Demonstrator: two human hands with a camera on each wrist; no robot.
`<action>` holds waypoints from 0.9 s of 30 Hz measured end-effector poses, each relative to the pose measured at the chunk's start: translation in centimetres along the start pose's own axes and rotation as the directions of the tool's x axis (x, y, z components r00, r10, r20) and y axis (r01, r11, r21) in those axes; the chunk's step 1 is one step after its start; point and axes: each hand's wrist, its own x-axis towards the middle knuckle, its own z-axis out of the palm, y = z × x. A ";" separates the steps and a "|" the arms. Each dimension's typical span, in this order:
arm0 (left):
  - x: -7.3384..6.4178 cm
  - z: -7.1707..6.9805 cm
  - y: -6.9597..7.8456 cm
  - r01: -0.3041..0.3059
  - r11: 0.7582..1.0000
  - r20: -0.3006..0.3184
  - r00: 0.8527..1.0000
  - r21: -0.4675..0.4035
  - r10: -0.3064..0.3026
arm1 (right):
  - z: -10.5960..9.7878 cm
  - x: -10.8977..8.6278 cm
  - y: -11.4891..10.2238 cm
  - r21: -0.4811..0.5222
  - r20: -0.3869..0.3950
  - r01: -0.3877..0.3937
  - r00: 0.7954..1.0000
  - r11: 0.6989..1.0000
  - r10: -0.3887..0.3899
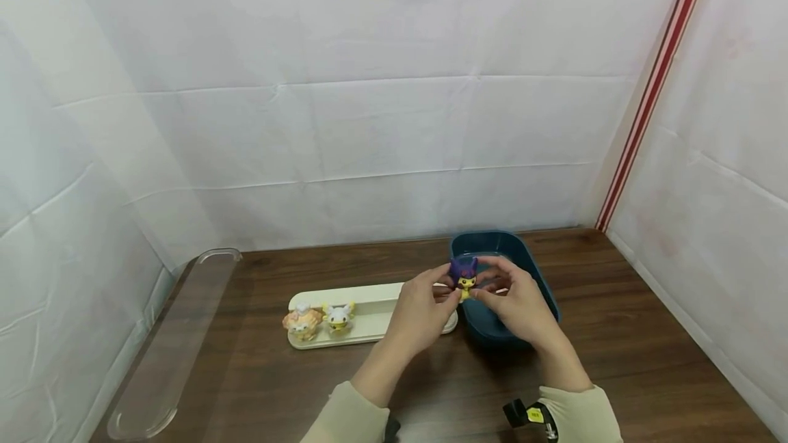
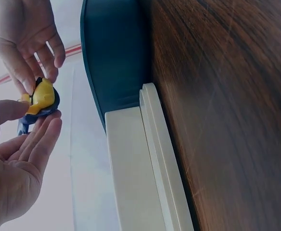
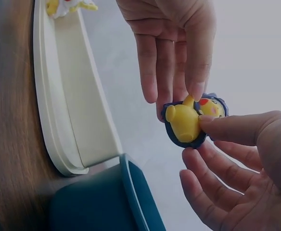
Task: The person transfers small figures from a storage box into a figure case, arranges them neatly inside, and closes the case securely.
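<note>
A small yellow figurine with a purple hood is held up between both hands, over the near left part of the dark blue bin. My left hand pinches it from the left with thumb and fingertips. From the other side my right hand grips it too, its thumb on the yellow body. On the left end of the long cream tray stand an orange-and-cream figurine and a white-and-yellow figurine. The left forearm and hand cover part of the tray's right end.
A long clear plastic cover lies along the left side of the brown wooden table. White cloth walls stand behind and at both sides. A red strip runs down the right back corner.
</note>
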 end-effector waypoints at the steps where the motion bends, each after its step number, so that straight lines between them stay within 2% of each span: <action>1: -0.1 -0.1 0.0 0.001 1.000 0.001 1.000 0.002 -0.001 | 0.1 0.0 0.0 -0.007 -0.003 0.005 1.000 1.000 -0.005; 9: -0.3 -1.2 -0.5 -0.048 0.998 -0.002 0.999 0.044 0.048 | 1.2 0.0 -0.2 -0.038 -0.005 0.043 0.999 0.998 -0.043; 20: -0.7 -2.9 -0.9 -0.025 0.997 0.002 1.000 0.074 0.025 | 2.9 0.2 -0.2 -0.048 -0.013 0.067 0.998 0.997 -0.068; 27: -0.8 -4.0 -0.8 -0.037 0.996 0.009 0.999 0.083 0.036 | 3.9 0.2 -0.5 -0.043 -0.015 0.072 0.997 0.996 -0.073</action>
